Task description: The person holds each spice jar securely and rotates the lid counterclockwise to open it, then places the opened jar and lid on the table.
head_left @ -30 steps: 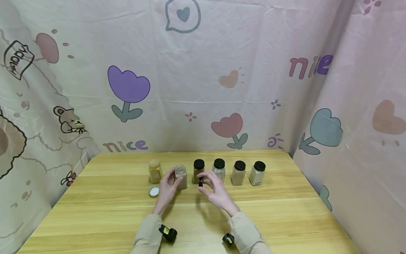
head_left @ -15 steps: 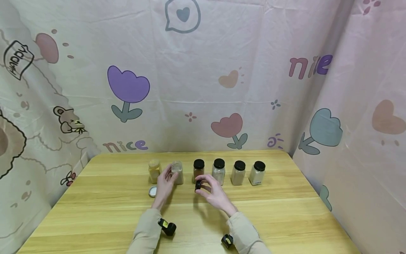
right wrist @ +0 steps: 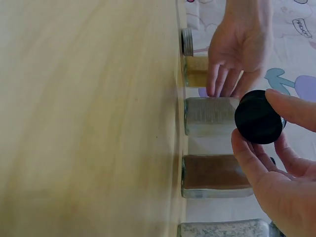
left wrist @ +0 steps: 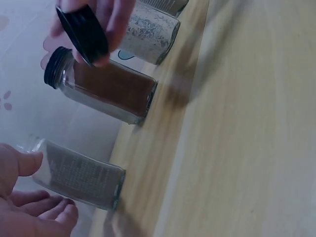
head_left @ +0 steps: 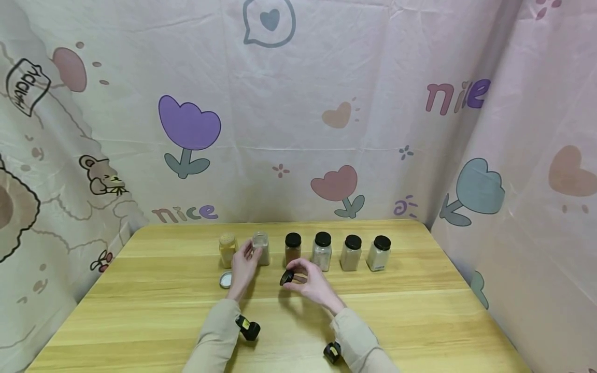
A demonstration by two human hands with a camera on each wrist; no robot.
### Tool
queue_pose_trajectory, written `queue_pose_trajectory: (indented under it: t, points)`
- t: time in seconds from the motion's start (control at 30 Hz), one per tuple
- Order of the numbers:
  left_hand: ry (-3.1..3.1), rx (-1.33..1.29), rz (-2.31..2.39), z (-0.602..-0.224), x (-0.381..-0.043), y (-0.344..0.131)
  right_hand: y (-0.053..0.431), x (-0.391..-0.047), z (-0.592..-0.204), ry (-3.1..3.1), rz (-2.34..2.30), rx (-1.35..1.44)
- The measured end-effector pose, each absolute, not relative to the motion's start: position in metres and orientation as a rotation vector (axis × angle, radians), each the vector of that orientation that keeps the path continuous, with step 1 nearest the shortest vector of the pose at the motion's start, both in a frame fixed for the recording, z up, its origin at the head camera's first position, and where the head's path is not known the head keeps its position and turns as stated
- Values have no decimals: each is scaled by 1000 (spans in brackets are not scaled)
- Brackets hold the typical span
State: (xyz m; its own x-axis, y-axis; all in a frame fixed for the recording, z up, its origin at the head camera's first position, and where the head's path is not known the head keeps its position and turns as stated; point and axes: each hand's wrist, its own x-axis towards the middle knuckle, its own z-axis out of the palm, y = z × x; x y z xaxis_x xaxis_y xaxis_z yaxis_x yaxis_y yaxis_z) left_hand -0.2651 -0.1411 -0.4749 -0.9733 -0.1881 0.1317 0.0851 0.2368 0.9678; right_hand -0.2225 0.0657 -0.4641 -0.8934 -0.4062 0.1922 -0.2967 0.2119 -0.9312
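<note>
My left hand (head_left: pixel 243 269) holds an uncapped glass spice jar (head_left: pixel 262 254) with pale grey contents, thumb at its upper part and fingers along its left side. The jar stands upright on the table. In the left wrist view, the uncapped jar (left wrist: pixel 81 175) shows printed text on its side. With thumb and fingertips, my right hand (head_left: pixel 310 284) pinches a black screw lid (head_left: pixel 286 278) above the table, in front of a brown-filled jar (head_left: pixel 293 249) with a black lid. The right wrist view shows the black lid (right wrist: pixel 258 117) close up.
An uncapped jar (head_left: pixel 228 252) of yellow contents stands at the left of the row. A lid (head_left: pixel 226 280) with its pale inside upward lies before it. Further right are three black-capped jars (head_left: pixel 322 254). The wooden table (head_left: pixel 420 321) meets a printed curtain behind.
My left hand has moved the uncapped jar left and slightly back, into the row. My right hand has moved a little left and down, and its lid has tilted.
</note>
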Motion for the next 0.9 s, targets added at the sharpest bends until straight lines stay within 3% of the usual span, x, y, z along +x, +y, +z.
queue_pose_trajectory:
  t: [0.47,0.9]
  points:
    - [-2366,111,-1758,-459,-236,-150,48,-243,-471,2350,-1582,-680]
    - [-2320,91,-1748,-458,-228,-160,21,-260,-471,2565,-1229,-788]
